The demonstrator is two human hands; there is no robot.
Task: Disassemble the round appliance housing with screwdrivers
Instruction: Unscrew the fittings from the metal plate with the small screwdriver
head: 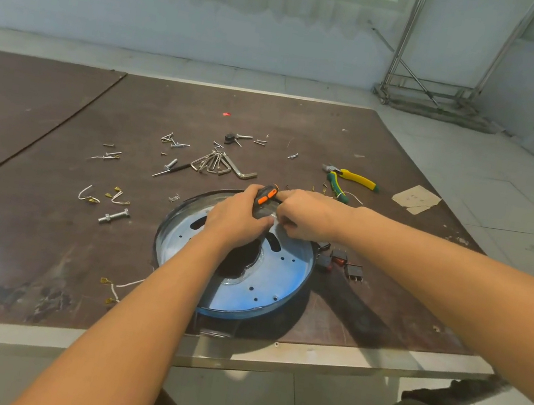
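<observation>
The left hand (pixel 239 219) wraps closed around the black-and-orange screwdriver (pixel 265 200), held upright. The right hand (pixel 309 214) sits against the handle with its fingers curled; whether it grips anything I cannot tell. Both are over the far part of the round housing (pixel 282 274), which lies flat near the table's (pixel 45 238) front edge. Pliers (pixel 348 180) and hex keys (pixel 219 165) lie beyond.
</observation>
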